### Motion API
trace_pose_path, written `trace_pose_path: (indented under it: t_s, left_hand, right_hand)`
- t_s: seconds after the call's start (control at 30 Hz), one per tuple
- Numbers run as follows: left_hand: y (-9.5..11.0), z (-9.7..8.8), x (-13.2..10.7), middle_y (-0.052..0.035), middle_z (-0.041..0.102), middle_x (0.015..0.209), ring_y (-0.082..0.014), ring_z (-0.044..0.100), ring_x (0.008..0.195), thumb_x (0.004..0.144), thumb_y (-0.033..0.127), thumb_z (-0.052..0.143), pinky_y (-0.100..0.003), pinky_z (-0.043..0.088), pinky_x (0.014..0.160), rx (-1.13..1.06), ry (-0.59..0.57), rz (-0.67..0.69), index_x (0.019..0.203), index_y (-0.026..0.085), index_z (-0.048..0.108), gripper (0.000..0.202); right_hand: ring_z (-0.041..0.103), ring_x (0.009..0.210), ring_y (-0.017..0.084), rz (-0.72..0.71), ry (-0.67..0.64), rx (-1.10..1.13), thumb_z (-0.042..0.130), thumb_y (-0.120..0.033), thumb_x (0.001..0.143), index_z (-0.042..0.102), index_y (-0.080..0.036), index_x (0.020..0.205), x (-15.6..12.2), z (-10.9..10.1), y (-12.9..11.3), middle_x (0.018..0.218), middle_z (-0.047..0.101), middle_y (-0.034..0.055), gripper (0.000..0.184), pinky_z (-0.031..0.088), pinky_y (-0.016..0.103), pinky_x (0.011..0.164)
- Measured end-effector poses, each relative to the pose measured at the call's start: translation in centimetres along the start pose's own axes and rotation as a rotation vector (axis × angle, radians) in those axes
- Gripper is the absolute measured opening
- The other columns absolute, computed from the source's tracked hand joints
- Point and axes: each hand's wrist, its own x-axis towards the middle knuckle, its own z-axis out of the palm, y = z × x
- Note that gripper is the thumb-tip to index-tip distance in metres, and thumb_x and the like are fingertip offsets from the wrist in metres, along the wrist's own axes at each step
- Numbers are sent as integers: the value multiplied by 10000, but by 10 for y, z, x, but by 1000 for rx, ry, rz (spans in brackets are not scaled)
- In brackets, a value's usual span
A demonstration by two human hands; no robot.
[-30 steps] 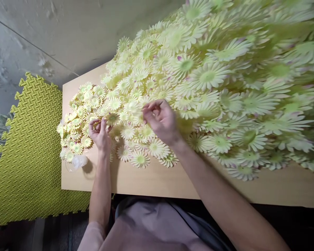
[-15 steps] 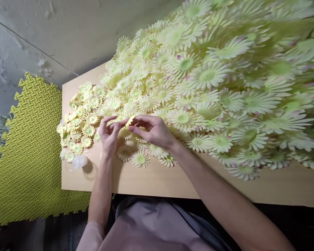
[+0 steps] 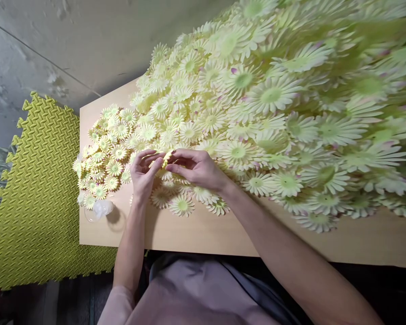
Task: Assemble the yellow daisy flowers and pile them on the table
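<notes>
Between my two hands, above the near edge of the flower pile, is a small yellow artificial flower head (image 3: 167, 159), seen edge-on. My left hand (image 3: 145, 174) is closed, its thumb and fingertips pinching the flower's left side. From the right, my right hand (image 3: 198, 168) pinches the same flower between thumb and fingers. Fingers cover much of it. Below my hands, several loose pale daisy heads, one a cream flower with a green centre (image 3: 182, 206), lie on the table. A heap of smaller flower heads (image 3: 113, 151) sits left of my left hand.
A large pile of pale flower heads (image 3: 238, 153) covers the table's back and right. A small clear cup with whitish contents (image 3: 102, 209) stands at the table's (image 3: 189, 232) left end. Yellow foam matting (image 3: 37, 194) lies beyond that end, and a stained wall (image 3: 115, 40) rises behind.
My left thumb has moved right and up onto the flower, and the left fingers have closed in towards it. My right hand has stayed nearly in place.
</notes>
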Motion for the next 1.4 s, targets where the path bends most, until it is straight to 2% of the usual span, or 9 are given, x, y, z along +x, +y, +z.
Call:
trace_pose_path:
  t_s: [0.23,0.57,0.9,1.13,1.4]
  left_hand:
    - [1,0,0,-37,761,938,-164,724,912,743,314,776,-289,577,796,-1,20,-36,978,230,630,289]
    - [3,2,-1,-31,768,920,-150,729,882,744,286,777,-260,570,746,22,11,-21,957,224,632,265]
    - [4,2,0,-23,766,902,-142,726,877,741,284,779,-266,565,769,22,4,-4,949,222,631,262]
    - [6,2,-2,-23,763,930,-135,720,887,744,270,775,-259,562,787,29,-12,-34,947,222,629,255]
    - [6,2,-1,-20,755,924,-134,719,883,742,275,777,-265,560,801,25,-5,-37,941,231,645,242]
  right_hand:
    - [644,852,157,38,-14,20,795,-336,730,746,-210,883,0,-2,-1,913,693,30,205,521,276,755]
    - [656,865,176,36,-10,-11,792,-370,727,755,-216,924,-1,-2,-2,957,704,48,253,540,296,760]
    - [601,706,125,75,-15,14,793,-366,723,753,-204,906,-1,-4,-3,885,691,37,248,479,246,587]
    - [635,788,145,62,-18,8,806,-353,708,753,-208,890,-1,-4,-4,912,696,31,238,517,268,700]
    - [616,764,153,111,-34,0,794,-383,714,748,-178,899,-1,-5,-5,894,699,51,280,489,266,636]
